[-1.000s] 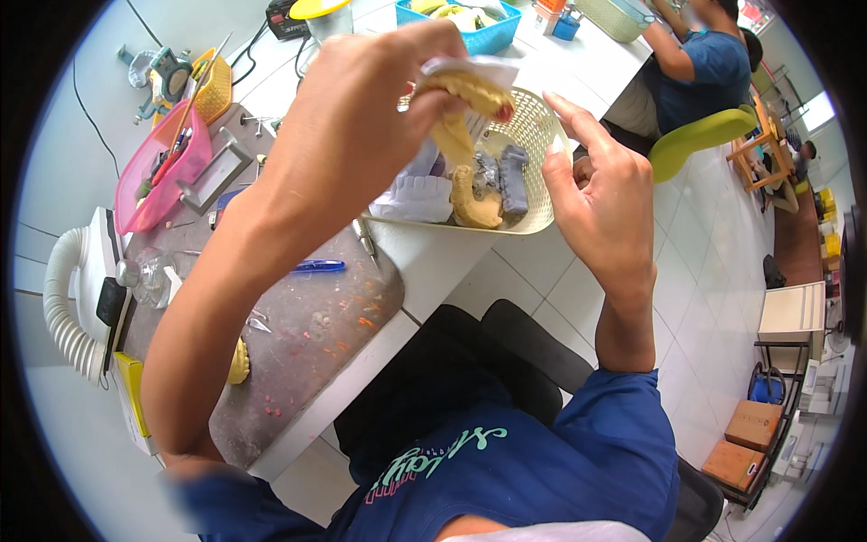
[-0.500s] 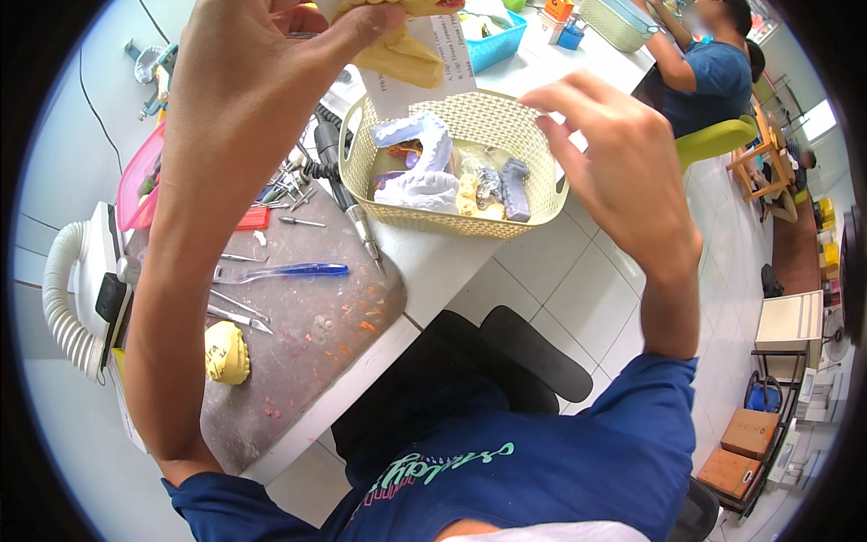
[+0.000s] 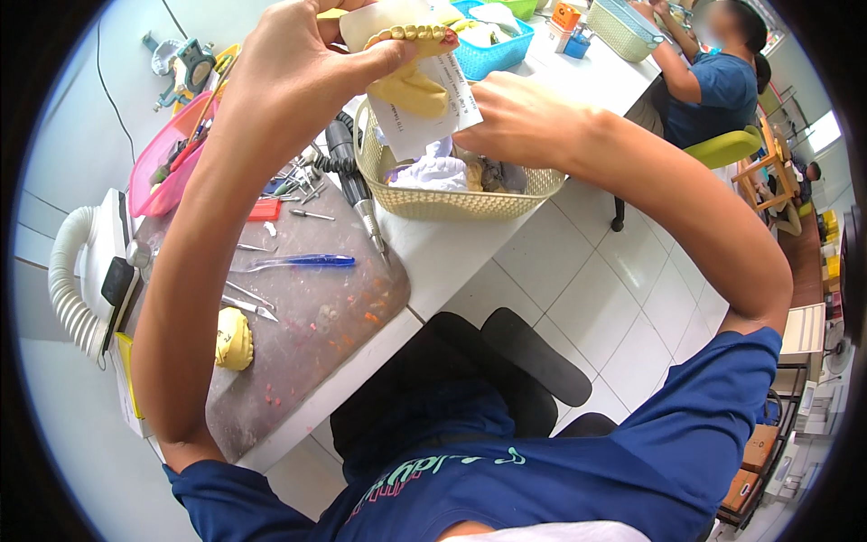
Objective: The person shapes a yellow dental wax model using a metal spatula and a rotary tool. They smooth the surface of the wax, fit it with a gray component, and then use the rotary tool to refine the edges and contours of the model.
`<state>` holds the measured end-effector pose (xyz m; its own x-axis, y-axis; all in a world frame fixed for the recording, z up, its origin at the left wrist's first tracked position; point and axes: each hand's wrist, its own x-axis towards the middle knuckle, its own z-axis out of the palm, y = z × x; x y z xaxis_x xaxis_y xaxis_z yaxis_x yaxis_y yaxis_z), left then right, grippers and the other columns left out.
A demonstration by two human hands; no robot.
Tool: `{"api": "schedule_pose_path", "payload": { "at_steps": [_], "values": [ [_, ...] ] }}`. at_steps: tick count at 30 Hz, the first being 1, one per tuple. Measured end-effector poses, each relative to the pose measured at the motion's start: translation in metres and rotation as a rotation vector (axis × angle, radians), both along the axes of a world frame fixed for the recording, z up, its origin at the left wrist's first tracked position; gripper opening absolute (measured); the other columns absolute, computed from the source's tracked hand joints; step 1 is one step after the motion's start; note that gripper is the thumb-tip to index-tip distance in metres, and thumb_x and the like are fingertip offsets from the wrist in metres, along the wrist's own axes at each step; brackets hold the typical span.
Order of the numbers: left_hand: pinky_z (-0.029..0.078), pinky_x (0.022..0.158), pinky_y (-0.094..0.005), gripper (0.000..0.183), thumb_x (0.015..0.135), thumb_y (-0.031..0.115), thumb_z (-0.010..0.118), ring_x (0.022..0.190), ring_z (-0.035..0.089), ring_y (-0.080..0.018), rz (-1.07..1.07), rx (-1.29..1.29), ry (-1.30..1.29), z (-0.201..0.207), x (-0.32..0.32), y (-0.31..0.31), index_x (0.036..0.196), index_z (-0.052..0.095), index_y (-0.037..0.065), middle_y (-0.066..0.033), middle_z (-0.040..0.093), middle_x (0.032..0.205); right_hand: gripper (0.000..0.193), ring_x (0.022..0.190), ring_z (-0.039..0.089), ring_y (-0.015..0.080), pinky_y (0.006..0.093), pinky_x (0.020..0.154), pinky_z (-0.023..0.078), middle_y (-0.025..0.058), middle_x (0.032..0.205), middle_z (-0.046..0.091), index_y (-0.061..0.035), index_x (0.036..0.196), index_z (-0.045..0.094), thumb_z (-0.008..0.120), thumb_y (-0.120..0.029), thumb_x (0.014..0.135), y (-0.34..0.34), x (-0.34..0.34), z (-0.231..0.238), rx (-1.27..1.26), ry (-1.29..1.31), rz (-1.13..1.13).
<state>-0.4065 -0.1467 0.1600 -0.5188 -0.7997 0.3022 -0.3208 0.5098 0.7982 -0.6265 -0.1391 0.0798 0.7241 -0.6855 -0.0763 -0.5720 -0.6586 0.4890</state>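
My left hand is closed on a yellow dental cast, its row of teeth facing up. A white printed paper slip hangs behind the cast. My right hand has its fingers curled at the slip's right edge and seems to pinch it; the fingertips are partly hidden. Below both hands stands a cream woven basket holding a white dental cast and other casts, partly covered by the slip and my right hand. A second yellow cast lies on the work mat beneath my left forearm.
On the stained mat lie a blue-handled tool and metal instruments. A handpiece rests beside the basket. A pink tray stands left, a blue basket farther back. Another person sits at the far right.
My right hand has moved left from beside the basket to the slip's edge, its fingers now curled. The left hand and the cast have shifted slightly right and lower in view.
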Motion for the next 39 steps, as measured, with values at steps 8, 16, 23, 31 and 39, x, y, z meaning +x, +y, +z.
{"api": "schedule_pose_path", "payload": {
  "at_steps": [8,16,23,31,39],
  "values": [
    [0.058,0.076,-0.0291,0.041,0.085,0.007,0.072,0.086,0.071,-0.0200,-0.007,-0.089,0.055,-0.016,0.006,-0.003,0.117,0.056,-0.013,-0.0206,0.072,0.096,0.006,0.081,0.071,0.0237,0.0349,0.063,0.058,0.0091,0.080,0.070,-0.0068,0.086,0.071,0.068,-0.008,0.081,-0.016,0.002,0.001,0.099,0.001,-0.009],
    [0.057,0.073,-0.0277,0.042,0.086,0.008,0.072,0.084,0.071,-0.0184,-0.009,0.034,0.094,-0.021,0.014,-0.023,0.118,0.056,-0.014,-0.0197,0.072,0.095,0.005,0.077,0.070,0.0294,0.0396,0.064,0.058,0.0141,0.079,0.070,-0.0015,0.081,0.069,0.065,-0.004,0.081,-0.004,0.010,0.018,0.147,0.048,-0.117],
    [0.057,0.071,-0.0277,0.043,0.084,0.013,0.074,0.082,0.071,-0.0177,-0.106,-0.029,0.145,-0.029,0.005,-0.023,0.116,0.059,-0.011,-0.0206,0.071,0.092,0.008,0.073,0.068,0.0361,0.0436,0.065,0.053,0.0211,0.076,0.065,0.0038,0.081,0.066,0.061,0.002,0.074,0.006,-0.003,0.026,0.208,-0.261,-0.278],
    [0.056,0.075,-0.0373,0.040,0.078,0.022,0.078,0.084,0.072,-0.0309,0.024,-0.258,-0.020,-0.065,-0.032,-0.033,0.106,0.066,-0.004,-0.0230,0.071,0.091,0.011,0.074,0.068,0.0186,0.0313,0.073,0.055,0.0110,0.082,0.069,0.0008,0.093,0.066,0.068,-0.004,0.082,0.040,-0.027,0.045,0.158,-0.743,-0.330],
    [0.053,0.078,-0.0380,0.043,0.084,0.027,0.077,0.091,0.066,-0.0293,0.009,-0.643,-0.005,-0.087,-0.047,-0.010,0.114,0.063,-0.001,-0.0226,0.067,0.103,0.027,0.087,0.071,0.0128,0.0269,0.082,0.057,0.0081,0.095,0.073,-0.0013,0.109,0.068,0.077,-0.008,0.084,0.093,-0.018,0.027,-0.054,-1.402,-0.274]
  ]
}}
